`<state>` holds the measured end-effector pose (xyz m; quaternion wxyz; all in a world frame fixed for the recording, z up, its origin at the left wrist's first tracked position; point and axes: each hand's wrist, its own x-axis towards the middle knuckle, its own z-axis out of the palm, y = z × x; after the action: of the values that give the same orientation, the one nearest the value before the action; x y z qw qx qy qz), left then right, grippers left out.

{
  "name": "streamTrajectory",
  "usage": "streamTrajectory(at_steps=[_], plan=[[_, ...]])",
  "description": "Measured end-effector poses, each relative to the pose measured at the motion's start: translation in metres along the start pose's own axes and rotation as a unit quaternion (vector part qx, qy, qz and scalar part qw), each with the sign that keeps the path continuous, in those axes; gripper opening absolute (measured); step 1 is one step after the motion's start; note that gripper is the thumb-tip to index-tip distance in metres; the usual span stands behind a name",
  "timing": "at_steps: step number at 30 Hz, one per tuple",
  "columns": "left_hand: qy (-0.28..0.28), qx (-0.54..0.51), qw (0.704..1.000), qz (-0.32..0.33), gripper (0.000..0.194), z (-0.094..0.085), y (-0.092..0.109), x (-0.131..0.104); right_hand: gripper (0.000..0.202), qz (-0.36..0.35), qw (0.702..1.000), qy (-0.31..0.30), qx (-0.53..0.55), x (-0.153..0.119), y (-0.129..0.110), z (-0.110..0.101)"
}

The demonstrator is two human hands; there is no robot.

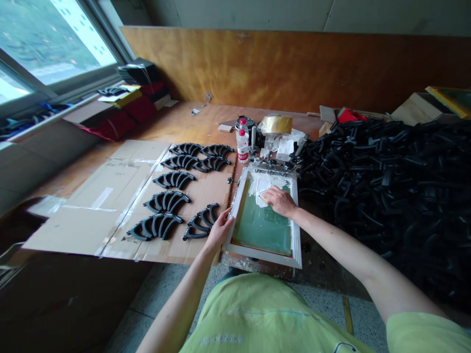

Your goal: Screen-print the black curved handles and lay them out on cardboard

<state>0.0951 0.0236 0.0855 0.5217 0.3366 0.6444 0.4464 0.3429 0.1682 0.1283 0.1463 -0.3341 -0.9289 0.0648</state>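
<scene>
Two bottles (pixel 243 147), white paste (pixel 254 183) in frame (pixel 297 240)

Wooden table (pixel 184 115), worn brown top. Cardboard sheet (pixel 110 184), taped at seams, lies on left part; curved black parts (pixel 167 201) sit on it in fanned groups. Beyond its right edge: plastic bottles (pixel 243 147), dark can (pixel 250 121), roll of yellowish tape (pixel 275 124), white papers (pixel 289 147), small pale block (pixel 224 128). White-framed screen (pixel 263 230) at front edge. Big heap of black parts (pixel 382 186) on right.
</scene>
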Motion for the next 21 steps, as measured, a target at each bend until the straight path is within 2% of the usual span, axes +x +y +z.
streamTrajectory(at_steps=[2, 4, 6, 7, 10, 13, 15, 17, 19, 21], plan=[[-0.002, 0.003, 1.0, -0.002, 0.067, 0.0, 0.001, -0.001, 0.025, -0.025, 1.0, -0.006, 0.016, -0.012, -0.001, 0.003], [0.001, 0.005, 1.0, -0.006, 0.067, 0.0, 0.002, -0.001, 0.02, -0.029, 0.999, -0.016, 0.039, -0.012, 0.003, -0.002], [-0.002, 0.009, 1.0, -0.008, 0.068, -0.001, 0.008, -0.003, 0.019, -0.002, 0.998, -0.01, 0.054, 0.005, 0.009, -0.01], [-0.009, 0.013, 1.0, -0.009, 0.069, -0.002, 0.013, -0.004, 0.026, 0.021, 0.998, -0.001, 0.057, 0.019, 0.013, -0.015], [-0.031, 0.013, 0.999, -0.012, 0.075, -0.007, 0.038, -0.01, 0.058, 0.095, 0.995, 0.023, 0.036, 0.061, 0.024, -0.029], [-0.041, -0.016, 0.999, 0.008, 0.065, -0.009, 0.075, -0.018, 0.063, 0.142, 0.986, 0.087, 0.0, 0.078, 0.046, -0.046], [-0.038, -0.048, 0.997, 0.046, 0.054, -0.006, 0.102, -0.019, 0.052, 0.182, 0.97, 0.16, -0.002, 0.066, 0.072, -0.056], [-0.031, -0.089, 0.989, 0.113, 0.049, 0.001, 0.127, -0.014, 0.037, 0.263, 0.941, 0.213, 0.012, 0.04, 0.098, -0.059], [-0.036, -0.127, 0.976, 0.173, 0.047, 0.01, 0.151, -0.004, 0.028, 0.366, 0.905, 0.213, 0.027, 0.009, 0.115, -0.05], [-0.055, -0.152, 0.969, 0.189, 0.048, 0.02, 0.171, 0.007, 0.024, 0.413, 0.894, 0.169, 0.037, -0.019, 0.113, -0.03]])
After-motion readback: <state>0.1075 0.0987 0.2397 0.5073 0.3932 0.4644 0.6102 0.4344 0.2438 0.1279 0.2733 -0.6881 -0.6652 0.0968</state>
